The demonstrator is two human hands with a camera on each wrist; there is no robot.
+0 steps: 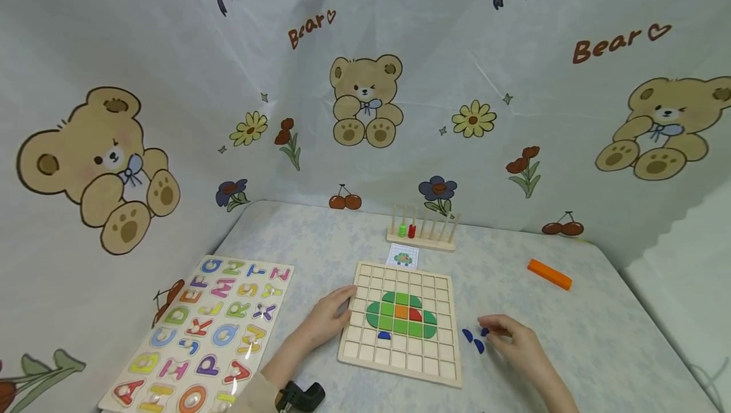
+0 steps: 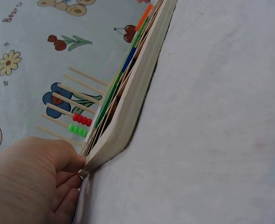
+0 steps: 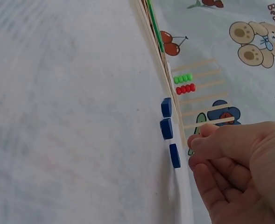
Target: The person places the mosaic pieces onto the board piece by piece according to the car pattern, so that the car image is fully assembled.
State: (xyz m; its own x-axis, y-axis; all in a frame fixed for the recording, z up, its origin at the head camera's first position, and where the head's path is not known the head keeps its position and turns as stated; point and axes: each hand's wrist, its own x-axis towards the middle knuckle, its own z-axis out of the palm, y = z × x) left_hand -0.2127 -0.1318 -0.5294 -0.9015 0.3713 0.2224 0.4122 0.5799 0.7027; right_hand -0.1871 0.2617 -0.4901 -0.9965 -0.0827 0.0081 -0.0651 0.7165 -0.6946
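A wooden grid board (image 1: 400,367) lies on the table, bearing green tiles (image 1: 386,323), an orange tile (image 1: 401,311), a red tile (image 1: 415,316) and one blue half-round tile (image 1: 384,335). My left hand (image 1: 328,318) rests at the board's left edge, its fingertips touching the side. In the left wrist view, thumb and fingers of that hand (image 2: 39,179) meet the board's corner. On the right, my right hand (image 1: 514,343) hovers with loosely bent fingers beside three blue half-round tiles (image 1: 467,335). The right wrist view shows those tiles (image 3: 166,129) apart from the fingertips.
A small pattern card (image 1: 402,256) lies behind the board, in front of a peg rack (image 1: 422,240) with green and red beads. An alphabet puzzle board (image 1: 217,337) covers the left side. An orange bar (image 1: 549,275) lies at the back right. A bear-print cloth hangs behind.
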